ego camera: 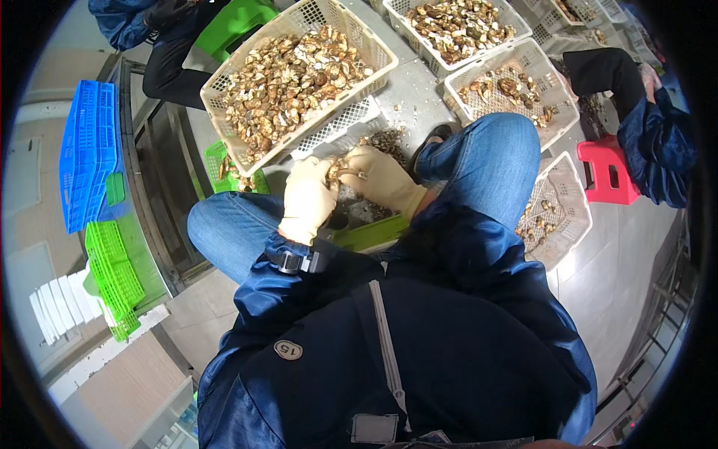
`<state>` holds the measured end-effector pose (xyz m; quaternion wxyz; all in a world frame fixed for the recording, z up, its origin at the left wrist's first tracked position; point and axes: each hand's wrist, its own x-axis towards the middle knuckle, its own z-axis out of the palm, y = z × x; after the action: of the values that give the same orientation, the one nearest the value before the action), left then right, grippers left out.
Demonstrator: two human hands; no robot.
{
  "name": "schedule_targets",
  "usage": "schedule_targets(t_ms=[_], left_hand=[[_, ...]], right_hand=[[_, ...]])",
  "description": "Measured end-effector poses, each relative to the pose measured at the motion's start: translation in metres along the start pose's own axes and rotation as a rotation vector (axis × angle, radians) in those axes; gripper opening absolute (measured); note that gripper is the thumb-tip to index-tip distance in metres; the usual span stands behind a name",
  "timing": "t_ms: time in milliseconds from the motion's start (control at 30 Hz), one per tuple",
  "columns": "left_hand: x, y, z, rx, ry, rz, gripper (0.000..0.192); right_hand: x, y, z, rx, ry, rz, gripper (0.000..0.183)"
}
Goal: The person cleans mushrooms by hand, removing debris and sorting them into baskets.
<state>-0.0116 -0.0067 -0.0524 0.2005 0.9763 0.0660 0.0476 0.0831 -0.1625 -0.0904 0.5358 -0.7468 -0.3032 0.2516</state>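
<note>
My left hand (pixel 307 193), in a cream glove, grips a small brown-and-white mushroom (pixel 335 170). Its fingers partly cover the piece. My right hand (pixel 381 175), gloved alike, meets it from the other side with thumb and fingers pinched on the same mushroom. Whether the right hand also holds a small blade is hidden. Both hands are between my knees, just before a large cream plastic crate (pixel 387 66) heaped with mushrooms (pixel 291 84). Below and behind the hands, dark crumbly trimmings (pixel 387 143) lie by a green plastic edge (pixel 373 233).
Further cream crates with mushrooms stand right, one holding a few (pixel 569 120), another beside my knee (pixel 583 230). A green basket (pixel 216 154) sits under the big crate's left corner. Co-workers sit at upper left and right, near a red stool (pixel 608 168). Blue crates (pixel 90 151) stand left.
</note>
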Motion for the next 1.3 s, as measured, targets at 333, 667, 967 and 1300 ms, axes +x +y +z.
schedule_targets(t_ms=[333, 667, 967, 1300], left_hand=[[0.000, 0.001, -0.003, 0.035, 0.025, 0.071, 0.040], [0.002, 0.006, -0.012, 0.045, -0.029, 0.055, 0.038], [0.003, 0.008, -0.011, 0.088, 0.058, 0.144, 0.030], [0.000, -0.004, -0.001, 0.091, 0.073, 0.172, 0.030]], right_hand=[[0.001, -0.004, -0.008, -0.014, -0.004, 0.205, 0.028], [0.001, -0.006, -0.010, -0.012, 0.006, 0.179, 0.029], [0.004, -0.002, -0.010, -0.120, -0.071, 0.292, 0.028], [0.000, 0.004, -0.003, 0.019, -0.040, 0.132, 0.032]])
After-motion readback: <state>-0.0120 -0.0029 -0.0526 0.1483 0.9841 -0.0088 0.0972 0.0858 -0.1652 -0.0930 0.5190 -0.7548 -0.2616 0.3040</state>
